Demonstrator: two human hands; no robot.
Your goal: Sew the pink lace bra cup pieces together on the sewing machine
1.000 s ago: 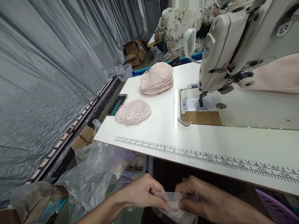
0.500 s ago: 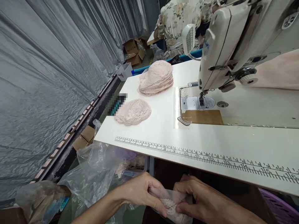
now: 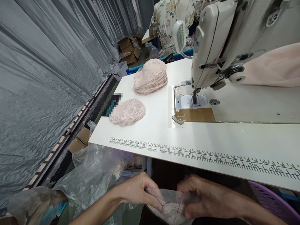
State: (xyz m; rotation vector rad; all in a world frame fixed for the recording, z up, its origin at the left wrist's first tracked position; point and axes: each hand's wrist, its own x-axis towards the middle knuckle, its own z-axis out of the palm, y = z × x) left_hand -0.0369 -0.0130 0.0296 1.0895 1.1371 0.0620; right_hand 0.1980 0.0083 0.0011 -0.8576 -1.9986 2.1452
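Below the front edge of the table, my left hand and my right hand pinch a sheer pale pink piece of lace fabric between thumbs and fingers. It is stretched between them, and a scalloped lace trim shows along it. Its lower part runs out of the picture. On the white sewing table lies a single pale pink lace cup piece. Behind that rests a stack of similar lace pieces. Neither hand touches the table pieces.
A sewing machine stands on the right, its needle over the metal plate. Pink fabric lies behind it. A printed ruler runs along the front edge. Plastic bags hang at left; a purple basket sits lower right. A person in a floral top is beyond.
My hands have moved slightly apart, the right one to the right, spreading the lace fabric wider. The whole view has shifted a little, so the table things appear further left.
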